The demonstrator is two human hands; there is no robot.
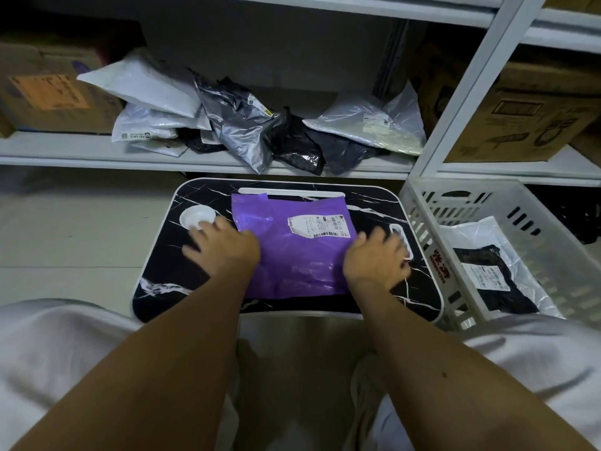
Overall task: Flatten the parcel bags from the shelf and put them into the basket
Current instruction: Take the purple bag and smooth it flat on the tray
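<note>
A purple parcel bag (294, 245) lies flat on the black marbled table (162, 288). The left hand (227, 247) and right hand (377, 258) press its side edges with fingers spread. More bags (240, 128) are heaped on the shelf (81, 151) behind; the white basket (432, 229) at right holds two.

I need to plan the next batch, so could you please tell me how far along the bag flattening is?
Done: one bag already lies in the basket. In hand: the left hand and right hand press a purple bag flat on the small table. Left: a pile of bags waits on the shelf, so most remains.
</note>
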